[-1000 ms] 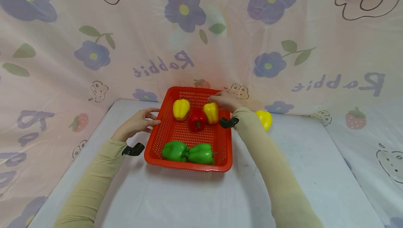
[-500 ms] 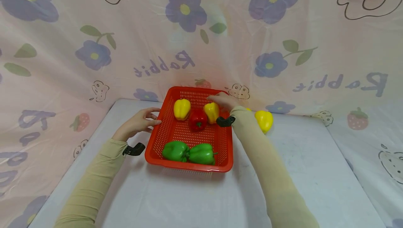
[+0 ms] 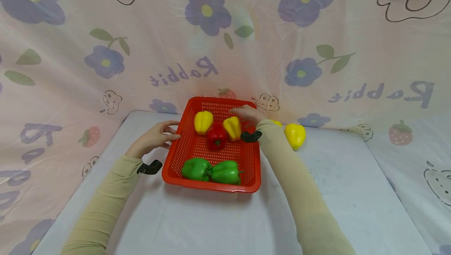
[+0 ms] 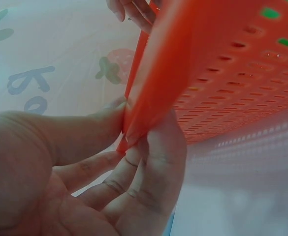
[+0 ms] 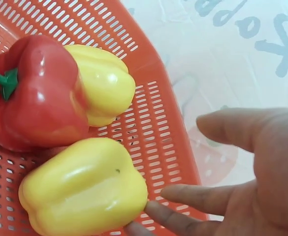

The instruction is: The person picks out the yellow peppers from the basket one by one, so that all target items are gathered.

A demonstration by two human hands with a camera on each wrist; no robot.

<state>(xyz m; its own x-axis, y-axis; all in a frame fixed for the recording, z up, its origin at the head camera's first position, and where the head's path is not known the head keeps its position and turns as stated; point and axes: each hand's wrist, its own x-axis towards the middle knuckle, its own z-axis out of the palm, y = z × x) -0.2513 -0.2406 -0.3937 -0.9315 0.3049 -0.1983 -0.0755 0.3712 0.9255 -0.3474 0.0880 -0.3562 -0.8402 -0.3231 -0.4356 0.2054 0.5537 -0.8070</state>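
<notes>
A red plastic basket (image 3: 208,187) with slotted walls holds several bell peppers. My left hand (image 3: 153,137) pinches its left rim between thumb and fingers, plain in the left wrist view. At the basket's back right, my right hand (image 3: 251,113) reaches over the rim, its fingers extended and fingertips right at the end of a yellow bell pepper (image 5: 84,189). A red bell pepper (image 3: 217,135) with a green stem lies against that one. Left of them lies another yellow bell pepper (image 3: 203,122). Two green bell peppers, one on the left (image 3: 196,169) and one on the right (image 3: 226,172), lie along the front wall.
Right of the basket, a yellow bell pepper (image 3: 295,136) lies on the white tabletop (image 3: 352,184). Another yellow one (image 3: 276,123) is mostly hidden behind the right sleeve. A printed curtain (image 3: 246,67) hangs close behind the basket.
The yellow bell pepper by my right hand has tilted and shifted left, and the red one has moved slightly left with it. My right hand has moved a little left. The left hand stays put.
</notes>
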